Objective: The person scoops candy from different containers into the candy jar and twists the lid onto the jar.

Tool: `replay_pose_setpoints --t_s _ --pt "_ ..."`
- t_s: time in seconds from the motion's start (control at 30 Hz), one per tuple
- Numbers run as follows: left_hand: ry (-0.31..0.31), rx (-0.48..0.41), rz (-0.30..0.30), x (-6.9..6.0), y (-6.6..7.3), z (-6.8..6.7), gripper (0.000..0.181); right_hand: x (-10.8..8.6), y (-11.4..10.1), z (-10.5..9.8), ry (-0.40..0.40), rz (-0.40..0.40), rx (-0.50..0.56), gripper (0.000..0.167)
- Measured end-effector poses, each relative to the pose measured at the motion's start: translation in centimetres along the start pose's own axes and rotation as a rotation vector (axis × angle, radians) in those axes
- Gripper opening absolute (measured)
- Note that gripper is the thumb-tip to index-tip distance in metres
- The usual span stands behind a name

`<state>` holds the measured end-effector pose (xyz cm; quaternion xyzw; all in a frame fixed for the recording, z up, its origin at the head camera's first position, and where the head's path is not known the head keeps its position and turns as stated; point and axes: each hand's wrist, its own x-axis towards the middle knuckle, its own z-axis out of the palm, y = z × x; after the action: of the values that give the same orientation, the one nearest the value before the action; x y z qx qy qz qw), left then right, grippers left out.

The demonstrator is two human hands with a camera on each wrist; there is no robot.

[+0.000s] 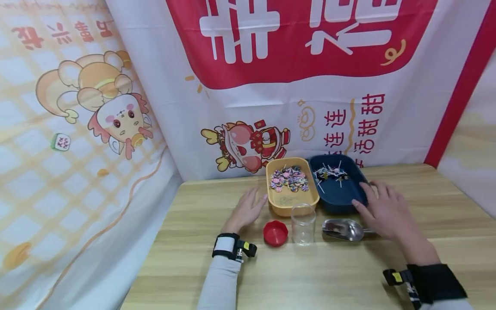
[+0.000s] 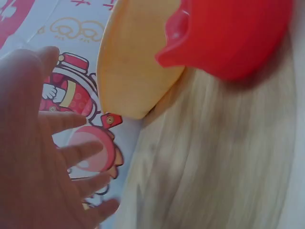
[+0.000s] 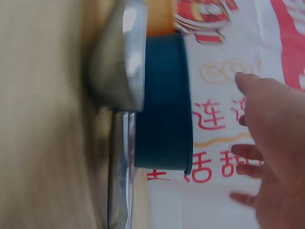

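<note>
legible text: far cloth only

far cloth (image 1: 248, 97), right part: two red lines turned sideways, running upward. left line reads "连连" (image 1: 335, 125); right line reads "活甜甜" (image 1: 370, 122). lowest characters of both partly hidden behind blue tray (image 1: 342, 196). right wrist view shows "连" and "活" upright.
same cloth, red panel (image 1: 290, 71): large white characters (image 1: 253, 23), cut by top edge; not read.
left cloth (image 1: 23, 159): row of characters (image 1: 29, 38), inverted; not read. printed block (image 1: 60, 142): marks too small.
</note>
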<state>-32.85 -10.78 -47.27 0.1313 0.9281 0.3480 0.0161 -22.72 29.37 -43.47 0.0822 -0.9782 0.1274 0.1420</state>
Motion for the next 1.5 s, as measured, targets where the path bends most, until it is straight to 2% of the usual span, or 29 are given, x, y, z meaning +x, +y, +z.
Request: replay_pose_setpoints --t_s 0.13,0.2,0.27,0.33,0.43,0.5,0.63,0.73,0.83,0.93,1.07,1.2,1.27,1.37,1.5 --pt "-0.050 -0.283 -0.022 1.1 -0.6 0.3 0.076 -0.5 -0.8 -0.5 0.112 -0.126 -0.040 0.040" --pt "-0.058 -0.405 -0.028 1.6 -0.8 0.4 0.080 -0.6 -1.1 -1.0 0.127 -0.165 -0.024 0.021" --pt "-0.073 -0.517 -0.036 2.2 -1.1 0.7 0.083 -0.6 -1.4 -1.6 0.060 -0.178 0.019 0.010" --pt "-0.094 -0.609 -0.036 2.5 -1.2 1.1 0.085 -0.7 -1.7 -2.0 -0.070 -0.173 0.061 0.008" --pt "-0.142 -0.693 -0.045 2.8 -1.5 1.7 0.088 -1.0 -1.8 -2.0 -0.282 -0.148 0.115 0.010" --pt "-0.165 -0.727 -0.035 2.9 -1.6 2.2 0.090 -1.3 -1.6 -1.5 -0.382 -0.108 0.129 0.018" --pt "-0.190 -0.801 -0.006 3.0 -1.9 2.9 0.092 -1.3 -1.1 -0.1 -0.454 -0.078 0.135 0.033" --pt "-0.220 -0.872 0.020 3.0 -2.0 3.3 0.087 -1.3 -0.4 1.1 -0.436 -0.134 0.147 0.036" --pt "-0.259 -0.915 0.025 3.0 -1.9 3.5 0.084 -1.4 0.6 1.7 -0.415 -0.196 0.207 0.033" --pt "-0.280 -0.918 0.015 3.1 -1.8 3.5 0.083 -1.6 1.6 1.0 -0.451 -0.224 0.320 0.025" --pt "-0.274 -0.912 0.007 3.2 -1.8 3.3 0.085 -1.5 1.9 -1.6 -0.508 -0.255 0.470 0.016" --pt "-0.262 -0.889 -0.009 3.1 -1.9 2.8 0.085 -1.0 0.8 -4.8 -0.509 -0.242 0.552 0.013" --pt "-0.257 -0.873 -0.010 3.1 -1.9 2.8 0.085 -0.6 0.2 -6.2 -0.485 -0.197 0.525 0.014" --pt "-0.250 -0.870 -0.002 3.1 -1.8 3.3 0.084 0.5 -0.4 -7.6 -0.424 -0.100 0.406 0.015" --pt "-0.233 -0.866 -0.006 3.1 -1.8 3.8 0.080 2.5 -0.4 -7.5 -0.347 0.002 0.234 0.011"
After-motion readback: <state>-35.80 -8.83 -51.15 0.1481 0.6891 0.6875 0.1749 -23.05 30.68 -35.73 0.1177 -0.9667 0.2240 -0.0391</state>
